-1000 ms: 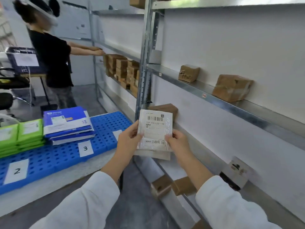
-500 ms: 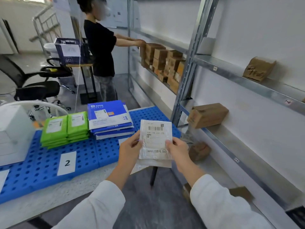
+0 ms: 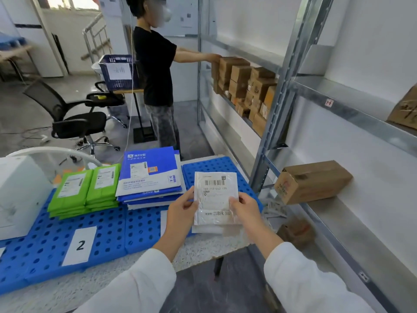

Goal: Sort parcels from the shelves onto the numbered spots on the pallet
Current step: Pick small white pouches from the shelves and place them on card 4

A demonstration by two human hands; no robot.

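On the head camera, I have the parcel [image 3: 216, 197] held upright in both hands, in the air over the near right corner of the pallet [image 3: 108, 231] and not touching it. My left hand [image 3: 180, 210] pinches its left edge with the thumb on the label face. My right hand [image 3: 244, 208] pinches the right edge the same way. The other fingers go behind the parcel, out of my sight.

I judge it to be very light: a thin, flat packet in glossy film that sags a little at the bottom. It looks soft and probably slippery, but not fragile. I would grip the two side edges as now, or slide a flat palm underneath, rather than hold one corner and let it flop.

A stack of blue mailers [image 3: 151, 175] lies on the pallet beyond the parcel, and green packets [image 3: 88, 190] lie further left.

A second ago the pallet sat off to the left and the parcel hung in front of the shelves. My view has since swung round, so the parcel now hangs over the pallet. The grip is unchanged.
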